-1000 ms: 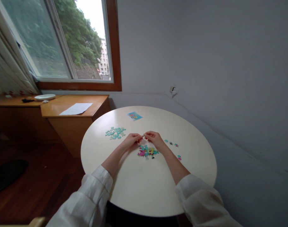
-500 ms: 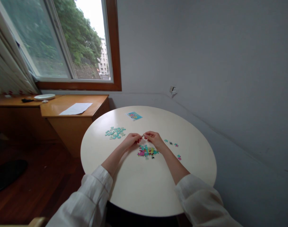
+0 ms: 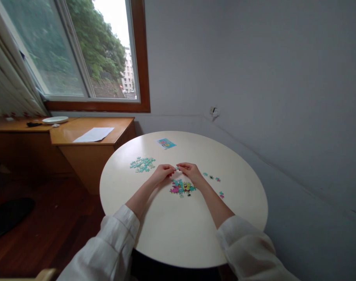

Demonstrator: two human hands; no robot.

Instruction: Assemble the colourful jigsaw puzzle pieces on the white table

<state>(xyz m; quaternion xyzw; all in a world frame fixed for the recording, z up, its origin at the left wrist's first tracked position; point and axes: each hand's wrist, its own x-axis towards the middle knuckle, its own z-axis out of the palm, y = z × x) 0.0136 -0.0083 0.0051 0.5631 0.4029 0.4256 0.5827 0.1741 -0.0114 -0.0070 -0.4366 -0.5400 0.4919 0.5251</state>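
Observation:
Between the fingertips of my left hand (image 3: 163, 172) and my right hand (image 3: 190, 171) is a small light-blue puzzle piece (image 3: 177, 168), pinched from both sides. Both hands are closed, just beyond a partly joined puzzle (image 3: 183, 187) showing a yellow figure and pink and turquoise patches. To the left lies a spread of loose turquoise puzzle pieces (image 3: 142, 164). Right of my right wrist, a few single pieces (image 3: 211, 177) lie apart, and a pink-and-teal piece (image 3: 221, 194) sits nearer to me.
A blue picture card (image 3: 166, 143) lies toward the far edge of the round white table (image 3: 178, 238). Left of the table stands a wooden desk (image 3: 125, 127) with a paper sheet (image 3: 94, 134) and a white plate (image 3: 55, 120). A wall closes off the right side.
The piece between my fingertips has turned slightly, so more of its light-blue face shows. My hands have hardly moved, and the other pieces lie as before.

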